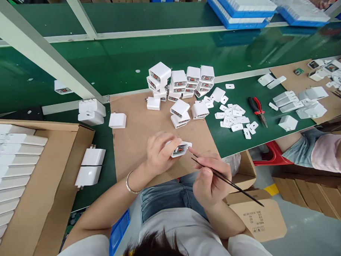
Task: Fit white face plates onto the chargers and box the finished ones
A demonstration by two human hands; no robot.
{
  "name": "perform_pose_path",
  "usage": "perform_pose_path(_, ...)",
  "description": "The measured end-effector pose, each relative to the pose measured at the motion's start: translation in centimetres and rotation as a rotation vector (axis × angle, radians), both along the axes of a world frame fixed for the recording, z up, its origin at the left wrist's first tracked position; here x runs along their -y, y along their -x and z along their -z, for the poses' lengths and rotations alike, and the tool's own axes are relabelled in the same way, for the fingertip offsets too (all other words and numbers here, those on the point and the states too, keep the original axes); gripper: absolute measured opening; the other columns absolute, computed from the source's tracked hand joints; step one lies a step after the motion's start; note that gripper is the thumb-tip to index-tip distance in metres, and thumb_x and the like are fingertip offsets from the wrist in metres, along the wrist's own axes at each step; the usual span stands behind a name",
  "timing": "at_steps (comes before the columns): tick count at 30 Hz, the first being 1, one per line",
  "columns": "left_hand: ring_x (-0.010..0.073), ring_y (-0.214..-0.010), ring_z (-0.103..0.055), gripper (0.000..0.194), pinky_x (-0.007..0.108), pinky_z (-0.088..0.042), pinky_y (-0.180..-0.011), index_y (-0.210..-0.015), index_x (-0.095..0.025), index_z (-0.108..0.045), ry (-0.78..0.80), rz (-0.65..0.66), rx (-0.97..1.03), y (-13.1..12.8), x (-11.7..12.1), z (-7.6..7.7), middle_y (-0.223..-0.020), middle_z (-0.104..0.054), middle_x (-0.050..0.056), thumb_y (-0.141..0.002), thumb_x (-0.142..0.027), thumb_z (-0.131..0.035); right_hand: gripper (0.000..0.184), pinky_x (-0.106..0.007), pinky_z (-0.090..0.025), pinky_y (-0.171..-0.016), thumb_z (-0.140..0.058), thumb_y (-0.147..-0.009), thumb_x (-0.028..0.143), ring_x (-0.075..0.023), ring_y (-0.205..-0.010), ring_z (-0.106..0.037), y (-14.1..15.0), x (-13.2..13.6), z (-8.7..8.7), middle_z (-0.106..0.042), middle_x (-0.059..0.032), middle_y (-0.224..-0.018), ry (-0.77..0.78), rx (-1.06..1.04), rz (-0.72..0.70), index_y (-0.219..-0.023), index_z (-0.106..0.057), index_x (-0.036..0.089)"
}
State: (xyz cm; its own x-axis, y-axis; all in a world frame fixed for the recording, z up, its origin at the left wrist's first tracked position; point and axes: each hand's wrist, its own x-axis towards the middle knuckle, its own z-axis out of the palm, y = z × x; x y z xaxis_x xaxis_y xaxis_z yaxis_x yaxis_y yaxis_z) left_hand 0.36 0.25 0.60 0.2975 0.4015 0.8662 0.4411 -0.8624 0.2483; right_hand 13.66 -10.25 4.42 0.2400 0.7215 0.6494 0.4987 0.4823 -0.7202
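Currently, left hand (160,152): pinching a white casing (179,150) between fingers and thumb, its open end towards the wearer, copper-coloured parts showing inside.
Casing's place: raised over the near part of the brown mat (137,138), in front of the wearer's lap.
Right hand (213,178): grasping black tweezers (247,194), tips slightly apart; its index fingertip is at the casing's right edge, whether touching I cannot tell.
Far end of mat: stacked casings (178,80), most with open ends facing the wearer.
Right of mat: a loose pile of small white caps (231,117) on the green table (240,144), then red-and-black pliers (258,109).
Far left: a cardboard box (56,191) holding rows of white pieces (16,155).
Upper right: blue trays (242,17) on a shelf (155,16).
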Motion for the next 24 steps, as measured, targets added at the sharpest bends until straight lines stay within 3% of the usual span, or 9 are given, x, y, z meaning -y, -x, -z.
perform_pose_path(6,0.0207,-0.086,-0.067,0.042,0.034,-0.044,-0.079,-0.124,-0.032,-0.054,-0.038,-0.08,-0.011,-0.3,0.1,-0.1,-0.094,-0.069,0.002,-0.086,-0.026,-0.072,0.022,-0.054,-0.066,-0.086,-0.049,-0.103,0.021,-0.0179,-0.069,-0.062,0.9,-1.0,0.7,-0.062,-0.0011,-0.084,-0.056,-0.12,0.048,-0.119,-0.062,0.028)
perform_pose_path(16,0.0196,-0.086,-0.065,0.037,0.033,-0.042,-0.079,-0.123,-0.032,-0.06,-0.051,-0.095,0.013,-0.8,0.2,-0.3,-0.092,-0.068,0.002,-0.088,-0.028,-0.072,0.019,-0.051,-0.067,-0.085,-0.05,-0.103,0.021,-0.0203,-0.081,-0.069,1.0,-1.5,1.1,-0.067,-0.0035,-0.088,-0.067,-0.167,0.052,-0.115,-0.065,0.026)
perform_pose_path(24,0.02,-0.087,-0.065,0.04,0.033,-0.042,-0.08,-0.125,-0.034,-0.062,-0.046,-0.119,-0.018,-0.6,0.3,-0.1,-0.094,-0.069,0.003,-0.087,-0.028,-0.073,0.018,-0.05,-0.066,-0.083,-0.05,-0.103,0.022,-0.0193,-0.077,-0.067,0.9,-1.6,0.9,-0.066,-0.0027,-0.087,-0.042,-0.142,0.051,-0.113,-0.065,0.026)
